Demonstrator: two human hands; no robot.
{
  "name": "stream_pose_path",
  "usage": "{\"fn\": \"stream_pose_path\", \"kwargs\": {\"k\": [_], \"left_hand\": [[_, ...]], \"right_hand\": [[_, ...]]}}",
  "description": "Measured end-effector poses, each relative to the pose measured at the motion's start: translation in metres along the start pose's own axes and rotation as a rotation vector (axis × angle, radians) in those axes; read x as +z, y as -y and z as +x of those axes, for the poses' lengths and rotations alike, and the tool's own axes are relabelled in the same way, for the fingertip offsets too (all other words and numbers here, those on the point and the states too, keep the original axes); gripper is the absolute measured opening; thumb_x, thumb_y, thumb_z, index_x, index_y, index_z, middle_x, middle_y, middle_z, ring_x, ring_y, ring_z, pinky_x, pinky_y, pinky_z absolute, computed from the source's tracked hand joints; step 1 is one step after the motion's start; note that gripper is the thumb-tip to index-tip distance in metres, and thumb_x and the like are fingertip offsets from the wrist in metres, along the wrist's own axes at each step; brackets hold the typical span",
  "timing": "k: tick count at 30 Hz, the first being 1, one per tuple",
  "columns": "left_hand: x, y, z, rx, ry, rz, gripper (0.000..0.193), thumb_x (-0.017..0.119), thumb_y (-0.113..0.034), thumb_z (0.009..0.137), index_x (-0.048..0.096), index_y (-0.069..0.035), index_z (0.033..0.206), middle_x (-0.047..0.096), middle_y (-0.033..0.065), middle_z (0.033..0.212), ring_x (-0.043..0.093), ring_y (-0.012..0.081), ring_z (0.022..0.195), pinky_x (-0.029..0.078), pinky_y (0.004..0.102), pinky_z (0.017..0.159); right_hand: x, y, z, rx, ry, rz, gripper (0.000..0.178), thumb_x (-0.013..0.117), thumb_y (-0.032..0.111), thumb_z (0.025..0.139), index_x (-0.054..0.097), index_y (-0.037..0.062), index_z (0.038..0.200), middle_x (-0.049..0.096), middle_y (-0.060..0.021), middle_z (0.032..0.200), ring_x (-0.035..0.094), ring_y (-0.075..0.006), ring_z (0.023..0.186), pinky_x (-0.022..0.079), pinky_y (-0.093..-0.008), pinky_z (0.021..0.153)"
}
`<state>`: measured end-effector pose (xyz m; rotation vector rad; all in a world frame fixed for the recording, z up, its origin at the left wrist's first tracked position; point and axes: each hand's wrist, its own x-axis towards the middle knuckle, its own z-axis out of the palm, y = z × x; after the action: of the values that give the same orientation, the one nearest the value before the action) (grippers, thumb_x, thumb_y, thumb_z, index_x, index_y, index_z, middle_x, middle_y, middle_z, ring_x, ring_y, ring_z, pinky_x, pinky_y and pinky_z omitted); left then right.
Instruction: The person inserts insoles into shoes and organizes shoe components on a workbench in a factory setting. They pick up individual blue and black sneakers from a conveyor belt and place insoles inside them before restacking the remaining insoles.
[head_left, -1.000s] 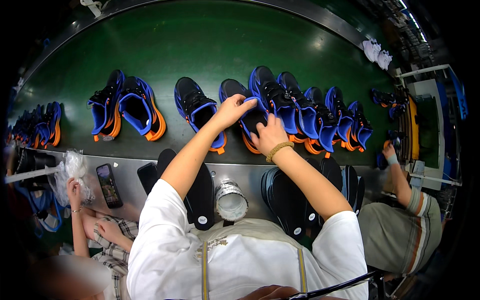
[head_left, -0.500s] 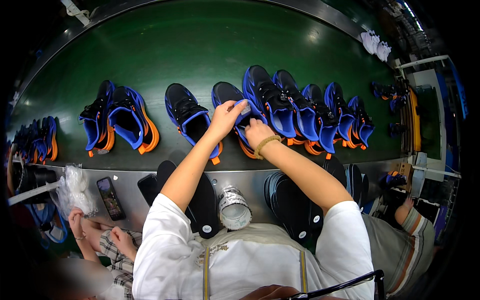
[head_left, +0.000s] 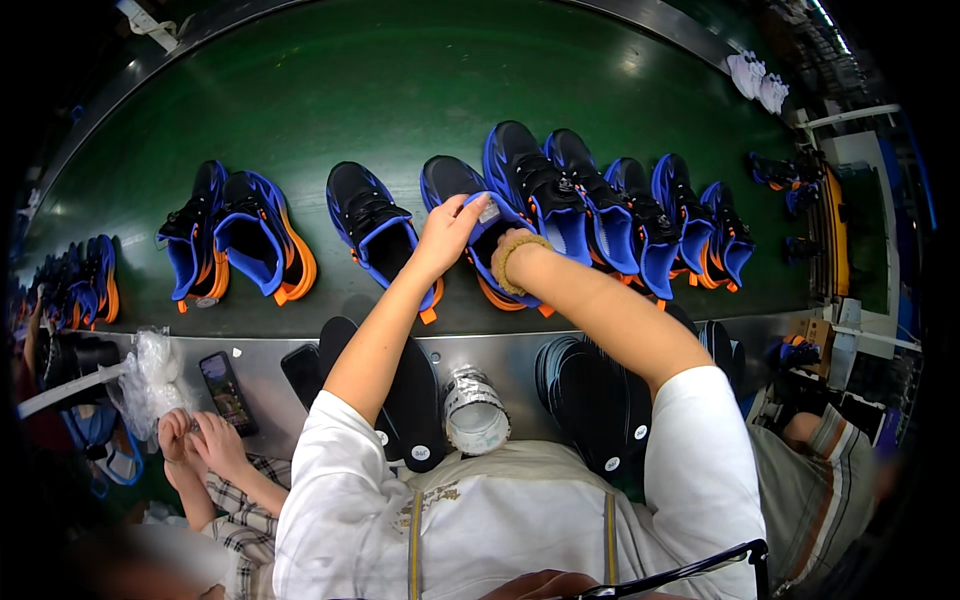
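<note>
A black and blue sneaker with orange at the heel lies on the green belt, its toe pointing away from me. Thumb and fingers of my left hand pinch its blue tongue, where a pale label shows. My right hand reaches down into the shoe opening; its fingers are hidden inside. Just left of this shoe sits a matching sneaker, apart from it. To the right, touching or nearly touching, stands another sneaker in a row of several more.
A further pair of sneakers lies at left. Along the metal ledge are stacks of black insoles, a foil-wrapped round container, phones and a clear plastic bag. A co-worker's hands are at lower left; another person sits at right.
My right hand has gone deeper into the sneaker, its fingers now out of sight. My left hand keeps its pinch on the tongue. The co-worker's hands at left have come together.
</note>
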<state>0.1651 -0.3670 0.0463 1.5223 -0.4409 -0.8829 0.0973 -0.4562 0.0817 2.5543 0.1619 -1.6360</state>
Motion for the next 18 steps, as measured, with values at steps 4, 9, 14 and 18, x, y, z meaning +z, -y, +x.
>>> {"fn": "stream_pose_path", "kwargs": {"k": [4, 9, 14, 18], "left_hand": [[0.005, -0.003, 0.004, -0.036, 0.033, -0.013, 0.039, 0.052, -0.033, 0.081, 0.056, 0.004, 0.092, 0.056, 0.0054, 0.072, 0.048, 0.0088, 0.068, 0.039, 0.0228, 0.062], [-0.003, -0.002, 0.004, -0.023, -0.019, 0.004, 0.042, 0.054, -0.035, 0.080, 0.055, 0.005, 0.093, 0.058, 0.0086, 0.074, 0.050, 0.0110, 0.068, 0.042, 0.0259, 0.060], [0.011, -0.006, -0.006, -0.013, -0.178, 0.192, 0.038, 0.053, -0.036, 0.080, 0.056, 0.001, 0.087, 0.058, 0.0119, 0.073, 0.053, 0.0142, 0.066, 0.042, 0.0290, 0.059], [0.026, -0.011, -0.025, 0.266, -0.433, 0.419, 0.038, 0.055, -0.034, 0.076, 0.054, 0.002, 0.089, 0.056, 0.0184, 0.081, 0.054, 0.0333, 0.077, 0.043, 0.0388, 0.066]], "right_hand": [[-0.005, -0.009, 0.010, 0.055, 0.136, 0.192, 0.047, 0.060, 0.023, 0.066, 0.052, 0.0086, 0.110, 0.043, -0.0127, 0.121, 0.041, -0.0248, 0.111, 0.031, -0.0338, 0.093], [-0.023, -0.002, 0.011, -0.022, 0.148, 0.053, 0.050, 0.051, 0.022, 0.072, 0.043, 0.0080, 0.119, 0.033, -0.0112, 0.129, 0.033, -0.0235, 0.118, 0.024, -0.0331, 0.098], [-0.039, 0.008, -0.024, -0.113, 0.204, -0.192, 0.046, 0.037, 0.019, 0.081, 0.037, 0.0069, 0.125, 0.025, -0.0103, 0.135, 0.024, -0.0236, 0.125, 0.019, -0.0341, 0.102], [-0.031, 0.016, -0.018, -0.076, 0.141, -0.238, 0.045, 0.038, 0.019, 0.081, 0.038, 0.0069, 0.125, 0.026, -0.0103, 0.135, 0.025, -0.0239, 0.124, 0.019, -0.0343, 0.102]]}}
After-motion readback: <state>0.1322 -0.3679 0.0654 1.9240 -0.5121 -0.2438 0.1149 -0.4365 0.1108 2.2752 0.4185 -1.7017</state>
